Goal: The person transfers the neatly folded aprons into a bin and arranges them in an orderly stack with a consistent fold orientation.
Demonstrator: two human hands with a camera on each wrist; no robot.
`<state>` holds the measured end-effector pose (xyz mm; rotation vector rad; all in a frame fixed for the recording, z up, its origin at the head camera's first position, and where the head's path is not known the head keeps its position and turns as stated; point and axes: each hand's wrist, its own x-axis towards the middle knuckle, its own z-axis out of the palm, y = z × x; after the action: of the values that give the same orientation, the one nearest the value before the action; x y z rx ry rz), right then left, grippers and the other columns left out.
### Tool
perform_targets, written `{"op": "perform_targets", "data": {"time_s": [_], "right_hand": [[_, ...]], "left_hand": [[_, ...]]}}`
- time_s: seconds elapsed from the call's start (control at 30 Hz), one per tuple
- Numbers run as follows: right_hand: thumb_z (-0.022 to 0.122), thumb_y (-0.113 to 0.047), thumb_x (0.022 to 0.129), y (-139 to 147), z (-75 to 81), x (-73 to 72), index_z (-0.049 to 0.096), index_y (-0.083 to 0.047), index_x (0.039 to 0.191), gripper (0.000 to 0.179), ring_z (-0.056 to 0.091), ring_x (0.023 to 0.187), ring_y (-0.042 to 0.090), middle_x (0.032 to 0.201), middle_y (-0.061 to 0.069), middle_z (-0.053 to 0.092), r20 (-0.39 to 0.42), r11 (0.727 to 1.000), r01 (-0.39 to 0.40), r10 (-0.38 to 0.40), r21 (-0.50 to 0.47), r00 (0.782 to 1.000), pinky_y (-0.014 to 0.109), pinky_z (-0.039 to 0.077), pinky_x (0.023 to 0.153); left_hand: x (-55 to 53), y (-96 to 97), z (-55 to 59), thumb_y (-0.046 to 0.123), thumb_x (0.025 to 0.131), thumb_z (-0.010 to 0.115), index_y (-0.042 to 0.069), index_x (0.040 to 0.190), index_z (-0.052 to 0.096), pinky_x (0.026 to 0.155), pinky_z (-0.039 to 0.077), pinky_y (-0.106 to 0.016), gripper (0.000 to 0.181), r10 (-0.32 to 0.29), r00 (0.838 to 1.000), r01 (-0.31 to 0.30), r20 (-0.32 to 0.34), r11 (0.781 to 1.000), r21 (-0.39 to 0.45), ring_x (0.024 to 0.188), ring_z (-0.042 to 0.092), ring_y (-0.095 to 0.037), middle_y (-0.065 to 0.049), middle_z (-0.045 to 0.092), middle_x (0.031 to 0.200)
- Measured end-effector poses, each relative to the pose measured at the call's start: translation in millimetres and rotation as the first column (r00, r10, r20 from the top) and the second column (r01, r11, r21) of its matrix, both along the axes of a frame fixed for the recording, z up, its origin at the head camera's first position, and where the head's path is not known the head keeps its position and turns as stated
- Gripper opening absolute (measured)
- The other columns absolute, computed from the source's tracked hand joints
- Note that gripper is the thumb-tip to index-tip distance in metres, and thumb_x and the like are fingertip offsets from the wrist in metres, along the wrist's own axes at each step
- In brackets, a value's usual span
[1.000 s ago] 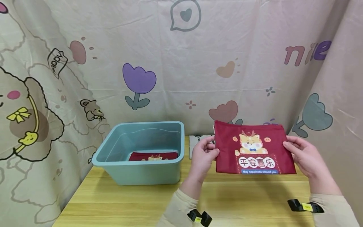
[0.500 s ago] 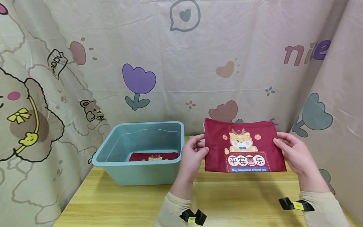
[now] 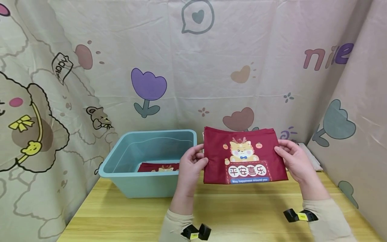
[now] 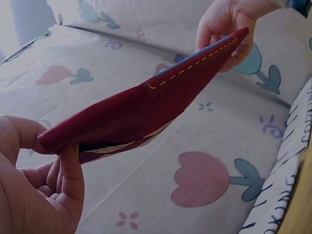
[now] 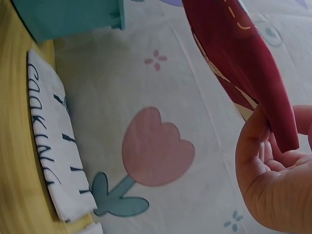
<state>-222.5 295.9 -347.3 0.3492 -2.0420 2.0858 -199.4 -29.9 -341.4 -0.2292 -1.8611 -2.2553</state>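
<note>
In the head view a folded dark-red cloth [image 3: 216, 158] is held up above the table, its front printed with a cartoon animal, white-circled characters and a blue strip. My left hand [image 3: 189, 169] pinches its left edge between thumb and fingers. The opposite edge is pinched by my right hand [image 3: 297, 161]. The left wrist view shows the cloth [image 4: 146, 107] nearly edge-on, with pale layers along its underside. Left of it stands a teal plastic bin [image 3: 145, 185], partly behind my left hand. Inside lies another red cloth [image 3: 157, 167] with a similar print, its lower part hidden by the rim.
A white folded cloth [image 3: 311, 156] with black lettering lies at the back of the wooden table [image 3: 235, 215], behind the held cloth; the right wrist view shows this lettered cloth [image 5: 58, 141] more fully. A patterned curtain [image 3: 193, 80] hangs behind and along both sides.
Both hands have moved left with the red cloth, bringing my left hand in front of the bin's right side. The white cloth's right end has come into view. The bin has stayed put.
</note>
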Motion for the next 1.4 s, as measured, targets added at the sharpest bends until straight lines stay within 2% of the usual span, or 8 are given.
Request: {"op": "perform_targets", "data": {"time_s": [0.17, 0.5, 0.7, 0.8, 1.0, 1.27, 1.4], "right_hand": [[0.057, -0.007, 0.1, -15.8, 0.7, -5.1, 0.058, -0.014, 0.112, 0.014, 0.062, 0.081, 0.009, 0.092, -0.001, 0.059, 0.007, 0.999, -0.032, 0.032, -0.013, 0.999, 0.028, 0.059, 0.066], [0.058, -0.007, 0.1, -43.7, 8.9, -12.1, 0.055, -0.005, 0.115, 0.016, 0.06, 0.08, 0.01, 0.091, 0.0, 0.057, 0.026, 0.999, -0.038, 0.038, -0.02, 0.999, 0.027, 0.058, 0.067], [0.056, -0.007, 0.1, -59.2, 9.5, -16.2, 0.05, 0.002, 0.12, 0.022, 0.059, 0.081, 0.009, 0.09, 0.0, 0.057, 0.036, 0.999, -0.041, 0.042, -0.029, 0.998, 0.026, 0.058, 0.067], [0.055, -0.007, 0.101, -66.9, 8.8, -17.9, 0.047, 0.006, 0.123, 0.027, 0.06, 0.082, 0.009, 0.091, 0.0, 0.058, 0.04, 0.999, -0.042, 0.043, -0.025, 0.998, 0.026, 0.058, 0.068], [0.054, -0.005, 0.101, -83.0, 5.3, -22.2, 0.048, 0.006, 0.122, 0.025, 0.061, 0.081, 0.009, 0.091, 0.001, 0.058, 0.037, 0.995, -0.067, 0.07, -0.071, 0.997, 0.026, 0.058, 0.068], [0.054, -0.003, 0.1, -98.9, 1.6, -24.5, 0.051, 0.002, 0.117, 0.018, 0.061, 0.08, 0.009, 0.09, 0.002, 0.058, 0.022, 0.985, -0.107, 0.111, -0.136, 0.994, 0.026, 0.058, 0.066], [0.054, -0.001, 0.1, -107.9, 0.7, -26.7, 0.051, 0.001, 0.118, 0.019, 0.06, 0.08, 0.009, 0.09, 0.003, 0.057, 0.032, 0.983, -0.1, 0.106, -0.155, 0.994, 0.026, 0.058, 0.066]], "left_hand": [[-0.7, -16.0, 0.2, -0.006, 0.088, 0.062, -0.001, 0.128, 0.062, 0.071, 0.054, -0.025, 0.04, 0.027, 0.999, -0.027, -0.016, 1.0, 0.009, 0.085, 0.053, -0.019, -0.01, 0.057, 0.093], [-3.1, -44.3, 3.9, -0.006, 0.086, 0.063, -0.001, 0.127, 0.063, 0.063, 0.053, -0.024, 0.041, 0.069, 0.997, -0.068, -0.044, 0.998, 0.018, 0.081, 0.054, -0.018, -0.011, 0.057, 0.091], [-4.3, -60.5, 7.2, -0.007, 0.087, 0.062, -0.002, 0.127, 0.063, 0.057, 0.049, -0.022, 0.039, 0.103, 0.994, -0.104, -0.047, 0.995, -0.009, 0.075, 0.053, -0.015, -0.007, 0.058, 0.088], [-5.4, -69.0, 8.3, -0.007, 0.088, 0.063, -0.003, 0.127, 0.063, 0.058, 0.049, -0.022, 0.039, 0.123, 0.992, -0.125, -0.041, 0.992, -0.036, 0.076, 0.053, -0.015, -0.008, 0.058, 0.09], [-6.3, -84.6, 11.1, -0.005, 0.088, 0.064, -0.003, 0.128, 0.062, 0.065, 0.053, -0.023, 0.04, 0.147, 0.989, -0.149, -0.024, 0.987, -0.064, 0.081, 0.054, -0.016, -0.013, 0.058, 0.095], [-9.9, -100.6, 10.9, -0.007, 0.089, 0.063, -0.004, 0.127, 0.062, 0.062, 0.051, -0.022, 0.038, 0.192, 0.981, -0.193, -0.025, 0.974, -0.117, 0.077, 0.055, -0.014, -0.005, 0.058, 0.088], [-11.0, -108.3, 12.3, -0.006, 0.089, 0.063, -0.002, 0.128, 0.062, 0.063, 0.052, -0.023, 0.038, 0.219, 0.976, -0.218, -0.009, 0.964, -0.154, 0.078, 0.055, -0.014, -0.003, 0.059, 0.087]]}}
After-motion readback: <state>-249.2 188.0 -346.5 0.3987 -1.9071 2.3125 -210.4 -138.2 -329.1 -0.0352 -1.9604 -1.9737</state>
